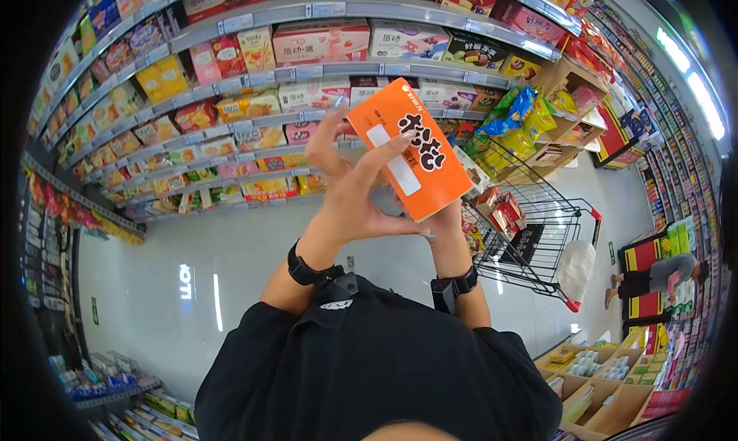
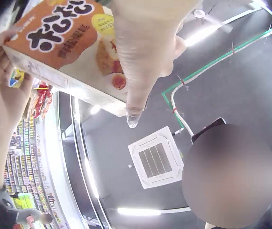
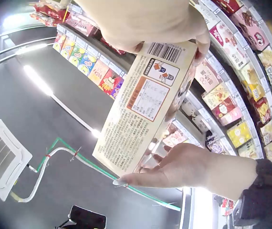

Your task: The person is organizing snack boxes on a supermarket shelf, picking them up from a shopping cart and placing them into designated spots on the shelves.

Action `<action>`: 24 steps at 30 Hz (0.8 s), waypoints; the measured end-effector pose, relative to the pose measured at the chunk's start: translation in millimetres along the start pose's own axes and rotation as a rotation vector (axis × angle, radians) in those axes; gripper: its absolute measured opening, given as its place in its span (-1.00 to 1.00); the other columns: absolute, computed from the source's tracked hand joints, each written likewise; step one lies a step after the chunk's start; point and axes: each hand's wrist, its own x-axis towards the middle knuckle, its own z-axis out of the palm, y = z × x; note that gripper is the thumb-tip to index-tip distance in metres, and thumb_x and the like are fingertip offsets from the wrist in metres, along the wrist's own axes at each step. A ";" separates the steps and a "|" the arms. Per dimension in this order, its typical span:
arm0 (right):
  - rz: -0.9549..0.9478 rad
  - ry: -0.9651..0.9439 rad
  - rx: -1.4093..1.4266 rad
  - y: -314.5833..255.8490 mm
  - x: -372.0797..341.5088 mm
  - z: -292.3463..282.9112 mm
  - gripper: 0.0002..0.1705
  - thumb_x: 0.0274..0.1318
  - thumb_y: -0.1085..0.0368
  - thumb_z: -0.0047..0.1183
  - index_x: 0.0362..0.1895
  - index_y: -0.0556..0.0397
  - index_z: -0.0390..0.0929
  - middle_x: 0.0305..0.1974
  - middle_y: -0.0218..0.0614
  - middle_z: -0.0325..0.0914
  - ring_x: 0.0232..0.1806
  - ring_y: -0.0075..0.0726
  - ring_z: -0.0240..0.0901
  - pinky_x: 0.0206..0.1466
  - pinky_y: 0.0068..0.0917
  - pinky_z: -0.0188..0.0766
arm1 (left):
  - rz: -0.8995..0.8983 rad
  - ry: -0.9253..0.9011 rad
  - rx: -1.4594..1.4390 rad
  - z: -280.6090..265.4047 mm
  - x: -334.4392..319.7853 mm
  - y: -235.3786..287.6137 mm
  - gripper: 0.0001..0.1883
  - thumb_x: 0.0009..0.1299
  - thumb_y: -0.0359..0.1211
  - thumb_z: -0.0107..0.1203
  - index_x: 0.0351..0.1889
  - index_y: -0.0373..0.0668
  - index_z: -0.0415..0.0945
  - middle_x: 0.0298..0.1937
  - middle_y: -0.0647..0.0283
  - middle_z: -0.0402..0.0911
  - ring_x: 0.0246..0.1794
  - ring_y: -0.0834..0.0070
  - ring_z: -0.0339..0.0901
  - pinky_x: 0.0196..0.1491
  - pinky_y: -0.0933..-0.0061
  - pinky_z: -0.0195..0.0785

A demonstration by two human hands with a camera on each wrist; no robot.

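Black cloth covers the person's torso, a shirt point(image 1: 377, 356) from which both arms reach forward, each with a dark wristband point(image 1: 455, 282). Just past the wristbands, the two hands meet at one orange box point(image 1: 423, 153), held up and tilted in front of the chest, its orange face with bold black lettering turned up to the head. The right hand point(image 1: 444, 219) is clamped on one end of it — the right wrist view shows digits on both sides, beside a barcode point(image 3: 164, 52). The left hand point(image 1: 350, 187) is spread loosely at the box, its index finger laid on the orange face and its thumb stretched out along an edge. Beyond, to the right, stands a wire shopping cart point(image 1: 538, 249) with red corner pieces; a red package point(image 1: 503, 213) lies inside and a white bag point(image 1: 576, 274) is at its side. Farther off, shelves point(image 1: 323, 70) carry rows of boxed snacks, and another person point(image 1: 653, 279) in a grey top is at the far right.
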 end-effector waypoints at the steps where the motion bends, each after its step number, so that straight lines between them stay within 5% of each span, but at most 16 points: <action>1: 0.024 -0.005 -0.042 -1.2 -11.5 3.5 -0.51 0.19 0.06 -0.23 0.09 0.11 0.34 0.04 -0.22 0.42 0.03 -0.19 0.39 0.02 -0.18 0.37 | 0.015 0.055 0.018 0.8 -2.9 13.2 0.01 -0.28 0.36 0.28 0.10 -0.04 0.36 0.33 -0.08 -0.17 0.36 -0.06 -0.22 0.22 0.06 -0.07; 7: 0.046 0.082 -0.184 1.6 -79.3 27.6 -0.47 0.27 0.03 -0.34 0.18 0.12 0.25 0.13 -0.16 0.35 0.10 -0.15 0.37 0.07 -0.18 0.39 | -0.035 0.249 -0.252 18.6 -39.0 69.4 0.20 -0.27 0.17 0.42 0.27 -0.01 -0.08 0.34 -0.14 -0.27 0.32 -0.03 -0.02 0.26 -0.02 0.05; 9: 0.061 0.080 -0.163 1.5 -104.5 33.3 -0.47 0.27 0.03 -0.34 0.18 0.12 0.25 0.13 -0.16 0.35 0.10 -0.15 0.37 0.07 -0.18 0.39 | -0.054 0.344 -0.358 25.7 -50.3 89.5 0.27 -0.37 0.09 0.50 0.27 0.02 -0.12 0.27 -0.13 -0.10 0.30 -0.08 0.01 0.22 -0.05 0.07; 24: 0.170 0.066 -0.124 11.6 -159.7 40.4 -0.46 0.27 0.05 -0.34 0.19 0.14 0.22 0.15 -0.16 0.33 0.11 -0.14 0.36 0.09 -0.19 0.39 | -0.073 0.223 -0.106 9.3 -77.3 137.5 0.20 -0.25 0.04 0.47 0.25 -0.05 -0.16 0.27 -0.20 -0.14 0.31 -0.04 0.00 0.21 0.02 0.16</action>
